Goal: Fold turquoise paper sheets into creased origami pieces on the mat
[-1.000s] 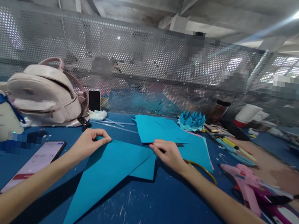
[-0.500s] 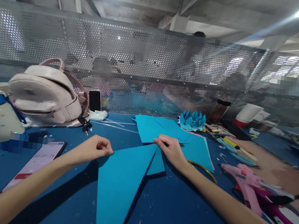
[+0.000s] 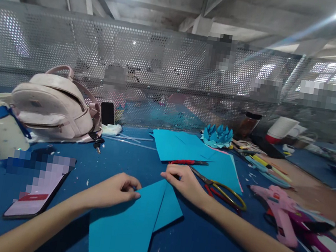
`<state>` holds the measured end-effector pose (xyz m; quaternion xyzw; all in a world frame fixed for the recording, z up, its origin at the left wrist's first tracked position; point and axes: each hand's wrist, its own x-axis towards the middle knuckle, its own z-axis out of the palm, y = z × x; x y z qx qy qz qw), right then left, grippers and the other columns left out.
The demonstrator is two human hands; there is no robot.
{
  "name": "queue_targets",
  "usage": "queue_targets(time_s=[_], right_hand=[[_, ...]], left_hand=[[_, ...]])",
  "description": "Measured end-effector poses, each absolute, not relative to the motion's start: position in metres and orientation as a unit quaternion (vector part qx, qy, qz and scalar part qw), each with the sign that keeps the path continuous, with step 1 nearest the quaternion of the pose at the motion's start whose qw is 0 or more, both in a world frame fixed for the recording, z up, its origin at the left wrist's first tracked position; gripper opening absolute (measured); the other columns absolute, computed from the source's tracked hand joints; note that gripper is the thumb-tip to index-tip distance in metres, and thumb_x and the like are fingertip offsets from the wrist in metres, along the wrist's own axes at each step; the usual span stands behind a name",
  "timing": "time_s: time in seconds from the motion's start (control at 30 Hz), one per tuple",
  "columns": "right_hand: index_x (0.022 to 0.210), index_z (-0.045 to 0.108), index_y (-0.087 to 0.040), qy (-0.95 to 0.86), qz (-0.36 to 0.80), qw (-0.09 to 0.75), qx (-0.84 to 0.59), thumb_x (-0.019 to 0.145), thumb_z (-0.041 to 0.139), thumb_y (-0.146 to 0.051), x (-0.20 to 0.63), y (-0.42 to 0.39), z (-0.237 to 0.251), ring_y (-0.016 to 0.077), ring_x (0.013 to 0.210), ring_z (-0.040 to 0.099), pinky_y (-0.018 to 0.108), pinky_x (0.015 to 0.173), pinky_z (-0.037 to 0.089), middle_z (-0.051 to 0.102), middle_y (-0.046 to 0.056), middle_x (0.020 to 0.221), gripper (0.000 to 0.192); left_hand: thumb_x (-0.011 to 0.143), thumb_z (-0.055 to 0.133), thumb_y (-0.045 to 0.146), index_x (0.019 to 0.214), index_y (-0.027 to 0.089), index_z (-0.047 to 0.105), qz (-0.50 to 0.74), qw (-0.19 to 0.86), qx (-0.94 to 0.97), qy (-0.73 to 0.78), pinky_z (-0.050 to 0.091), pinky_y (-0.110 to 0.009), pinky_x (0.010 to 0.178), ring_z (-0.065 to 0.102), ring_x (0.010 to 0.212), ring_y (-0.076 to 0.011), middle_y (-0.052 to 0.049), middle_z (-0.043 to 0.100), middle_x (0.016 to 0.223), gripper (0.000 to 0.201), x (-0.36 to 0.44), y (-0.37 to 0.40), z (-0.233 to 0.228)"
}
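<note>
While the folded blue paper [image 3: 134, 226] lies at the near middle of the blue table [image 3: 215, 251], the left hand [image 3: 114, 189] pinches its left edge with curled fingers, and the right hand [image 3: 185, 181] presses narrow fingertips on its far tip. Scissors [image 3: 216, 186] lie just beside that hand, more blue sheets [image 3: 180, 147] beyond. A phone [image 3: 36, 190] rests toward the left edge, a pink glue gun [image 3: 278, 212] toward the right.

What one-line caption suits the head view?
Both hands, left hand and right hand, press a folded blue paper on the table.
</note>
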<state>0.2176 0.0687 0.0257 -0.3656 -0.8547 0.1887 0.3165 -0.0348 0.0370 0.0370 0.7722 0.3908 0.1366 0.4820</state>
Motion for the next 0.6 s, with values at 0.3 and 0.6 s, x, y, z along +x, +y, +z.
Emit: queue_targets(time_s=[0.3, 0.6], right_hand=[[0.064, 0.045, -0.017, -0.849, 0.194, 0.315, -0.379, 0.096, 0.047, -0.037, 0.2166, 0.0655, 0.0282, 0.0118, 0.060, 0.043, 0.025, 0.057, 0.029, 0.047, -0.002, 0.065, 0.038], [0.068, 0.053, -0.017, -0.838, 0.201, 0.327, -0.388, 0.095, 0.043, -0.029, 0.2169, 0.0645, 0.0296, 0.0134, 0.063, 0.048, 0.025, 0.059, 0.032, 0.054, 0.000, 0.069, 0.031]], left_hand=[[0.085, 0.052, 0.031, 0.067, 0.018, 0.049, 0.128, 0.482, 0.776, 0.386, 0.022, -0.024, 0.050, 0.029, 0.053, -0.0097, 0.007, 0.033, 0.056, 0.023, -0.0337, 0.0371, 0.0354], [0.086, 0.050, 0.034, 0.067, 0.018, 0.050, 0.119, 0.481, 0.780, 0.382, 0.023, -0.024, 0.049, 0.028, 0.052, -0.0099, 0.007, 0.033, 0.056, 0.025, -0.0353, 0.0399, 0.0319]])
